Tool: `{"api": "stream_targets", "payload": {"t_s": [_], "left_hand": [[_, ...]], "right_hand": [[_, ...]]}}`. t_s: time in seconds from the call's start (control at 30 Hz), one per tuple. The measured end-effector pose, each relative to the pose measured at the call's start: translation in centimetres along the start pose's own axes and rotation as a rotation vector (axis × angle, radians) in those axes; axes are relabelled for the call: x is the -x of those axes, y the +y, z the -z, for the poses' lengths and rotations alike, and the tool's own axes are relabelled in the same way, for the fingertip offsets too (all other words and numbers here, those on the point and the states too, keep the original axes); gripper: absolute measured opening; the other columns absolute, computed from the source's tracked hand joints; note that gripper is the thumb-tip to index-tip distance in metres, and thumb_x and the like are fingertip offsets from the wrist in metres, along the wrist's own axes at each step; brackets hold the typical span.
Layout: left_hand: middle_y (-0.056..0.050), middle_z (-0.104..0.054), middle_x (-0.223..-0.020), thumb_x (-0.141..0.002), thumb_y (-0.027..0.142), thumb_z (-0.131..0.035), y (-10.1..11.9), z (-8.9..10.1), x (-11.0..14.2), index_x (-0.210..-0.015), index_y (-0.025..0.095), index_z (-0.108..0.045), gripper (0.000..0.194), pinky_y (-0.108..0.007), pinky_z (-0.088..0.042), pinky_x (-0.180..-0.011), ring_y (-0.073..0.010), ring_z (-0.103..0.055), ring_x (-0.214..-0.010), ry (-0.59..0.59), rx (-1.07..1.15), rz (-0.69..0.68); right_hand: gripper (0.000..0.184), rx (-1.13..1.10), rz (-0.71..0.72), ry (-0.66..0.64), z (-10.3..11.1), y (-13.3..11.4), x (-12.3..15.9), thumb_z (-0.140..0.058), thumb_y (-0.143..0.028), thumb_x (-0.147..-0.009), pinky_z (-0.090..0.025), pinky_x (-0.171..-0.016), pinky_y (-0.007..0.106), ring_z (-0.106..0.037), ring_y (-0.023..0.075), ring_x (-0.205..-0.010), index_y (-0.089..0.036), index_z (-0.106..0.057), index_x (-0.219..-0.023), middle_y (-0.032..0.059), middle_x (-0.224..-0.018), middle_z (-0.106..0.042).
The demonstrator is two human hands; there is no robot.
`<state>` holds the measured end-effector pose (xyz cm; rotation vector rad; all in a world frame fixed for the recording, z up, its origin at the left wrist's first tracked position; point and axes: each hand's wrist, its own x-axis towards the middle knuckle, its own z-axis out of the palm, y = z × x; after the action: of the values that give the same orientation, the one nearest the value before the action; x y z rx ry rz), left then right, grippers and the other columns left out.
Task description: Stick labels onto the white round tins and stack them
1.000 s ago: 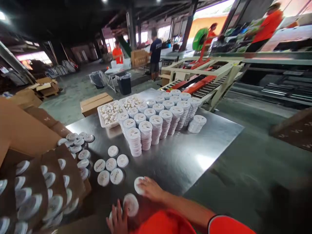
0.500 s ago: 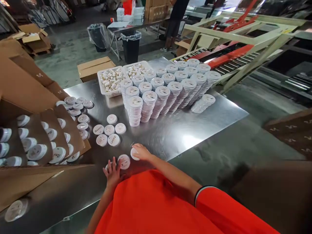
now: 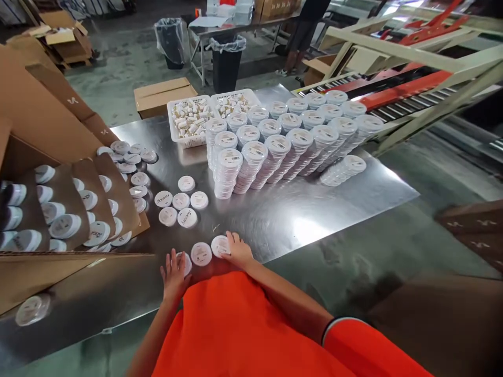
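Observation:
Three round, flat white jars lie in a row on the metal table near my body. My left hand (image 3: 174, 276) has its fingers stretched out and spread, its thumb side against the left jar (image 3: 186, 263) and partly over it. At the other end, my right hand (image 3: 239, 253) curls its thumb and fingers around the right edge of the right jar (image 3: 219, 245). Between them lies the middle jar (image 3: 201, 254), touched by neither hand. Just beyond is a loose cluster of similar jars (image 3: 181, 201), some with lettering on top.
Tall stacks of white jars (image 3: 277, 144) fill the back of the metal table (image 3: 271, 214); one stack (image 3: 343, 170) leans over. Two white baskets (image 3: 191, 141) hold small white-and-gold pieces. At left, an open carton (image 3: 58, 118) contains jars between cardboard dividers. A person stands beyond the table.
My right hand has shifted slightly right, uncovering more of the right jar. My left hand has moved a little left, and its jar shows more. The camera view has shifted too.

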<state>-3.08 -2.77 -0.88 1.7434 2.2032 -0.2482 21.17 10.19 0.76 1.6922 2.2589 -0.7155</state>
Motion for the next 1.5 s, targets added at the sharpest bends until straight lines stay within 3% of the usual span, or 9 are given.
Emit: {"api": "stream_targets", "payload": {"t_s": [0.13, 0.3, 0.7, 0.87, 1.0, 1.17, 1.27, 1.37, 1.5], "left_hand": [[-0.021, -0.037, -0.163, -0.092, 0.028, -0.055, 0.2, 0.9, -0.8, -0.152, 0.016, -0.044, 0.061, -0.053, -0.035, -0.120, -0.0360, -0.031, -0.152, -0.062, -0.011, -0.027], [-0.022, -0.036, -0.162, -0.089, 0.027, -0.059, -0.1, 1.3, -1.4, -0.151, 0.014, -0.043, 0.065, -0.044, -0.034, -0.120, -0.0352, -0.032, -0.152, -0.092, 0.023, -0.027], [-0.021, -0.031, -0.166, -0.090, 0.033, -0.057, 0.0, 1.7, -1.4, -0.155, 0.013, -0.035, 0.072, -0.044, -0.032, -0.120, -0.0335, -0.028, -0.153, -0.138, 0.054, 0.043], [-0.021, -0.026, -0.167, -0.089, 0.036, -0.063, -0.1, 0.6, -1.1, -0.156, 0.016, -0.037, 0.075, -0.057, -0.029, -0.122, -0.0388, -0.022, -0.155, 0.014, 0.017, -0.023], [-0.021, -0.029, -0.166, -0.089, 0.034, -0.064, 0.7, 0.0, -1.6, -0.154, 0.019, -0.042, 0.070, -0.061, -0.027, -0.122, -0.0394, -0.025, -0.154, 0.062, 0.030, -0.114], [-0.021, -0.036, -0.163, -0.094, 0.035, -0.054, 1.2, 0.2, -2.0, -0.148, 0.016, -0.051, 0.057, -0.060, -0.030, -0.122, -0.0376, -0.033, -0.151, 0.164, 0.087, -0.031], [-0.020, -0.038, -0.162, -0.096, 0.031, -0.048, 0.8, 0.3, -1.8, -0.143, 0.014, -0.056, 0.051, -0.055, -0.033, -0.121, -0.0355, -0.036, -0.150, 0.213, 0.141, 0.029], [-0.021, -0.039, -0.161, -0.097, 0.031, -0.046, 0.2, 0.1, -1.6, -0.140, 0.011, -0.059, 0.049, -0.054, -0.035, -0.121, -0.0359, -0.037, -0.149, 0.221, 0.183, 0.085], [-0.021, -0.039, -0.161, -0.095, 0.032, -0.048, -0.6, -0.2, -1.6, -0.136, 0.010, -0.061, 0.048, -0.052, -0.036, -0.122, -0.0363, -0.036, -0.149, 0.179, 0.220, 0.122]], "right_hand": [[0.077, -0.026, 0.111, -0.077, -0.1, 0.1, -0.3, -0.065, -0.044, -0.088, -0.052, -0.096, 0.038, -0.062, 0.0313, -0.120, -0.029, -0.034, -0.157, 0.0158, -0.156, -0.042], [0.076, -0.004, 0.204, -0.122, 0.9, 0.6, -1.3, -0.064, -0.036, -0.089, -0.048, -0.105, 0.040, -0.055, 0.0311, -0.129, -0.032, -0.033, -0.158, 0.0127, -0.154, -0.046], [0.087, -0.016, 0.311, -0.193, 1.8, 0.9, -2.6, -0.064, -0.030, -0.088, -0.038, -0.116, 0.047, -0.040, 0.0333, -0.144, -0.023, -0.019, -0.162, 0.0137, -0.167, -0.030], [0.078, -0.039, 0.252, -0.128, 2.7, 0.8, -3.9, -0.059, -0.032, -0.091, -0.036, -0.118, 0.048, -0.038, 0.0335, -0.146, -0.017, -0.025, -0.160, 0.0175, -0.166, -0.030], [0.072, 0.049, 0.347, -0.071, 3.1, -2.4, -6.7, -0.060, -0.023, -0.090, -0.039, -0.116, 0.051, -0.039, 0.0344, -0.146, -0.019, -0.035, -0.156, 0.0184, -0.167, -0.028], [0.081, 0.171, 0.528, 0.014, 2.2, -8.9, -11.6, -0.061, -0.013, -0.085, -0.031, -0.121, 0.056, -0.023, 0.0346, -0.155, -0.021, -0.029, -0.159, 0.0162, -0.170, -0.018], [0.074, 0.205, 0.585, 0.036, 1.2, -10.7, -13.5, -0.054, -0.009, -0.088, -0.026, -0.123, 0.062, -0.019, 0.0334, -0.156, -0.024, -0.034, -0.157, 0.0130, -0.169, -0.024], [0.059, 0.168, 0.620, 0.050, 0.8, -10.2, -14.1, -0.051, -0.011, -0.092, -0.032, -0.119, 0.064, -0.026, 0.0342, -0.154, -0.026, -0.046, -0.149, 0.0117, -0.166, -0.033], [0.043, -0.154, 0.585, 0.011, 2.0, -6.8, -13.7, -0.048, -0.021, -0.098, -0.047, -0.110, 0.047, -0.053, 0.0262, -0.137, -0.025, -0.057, -0.140, 0.0097, -0.146, -0.060]]}}
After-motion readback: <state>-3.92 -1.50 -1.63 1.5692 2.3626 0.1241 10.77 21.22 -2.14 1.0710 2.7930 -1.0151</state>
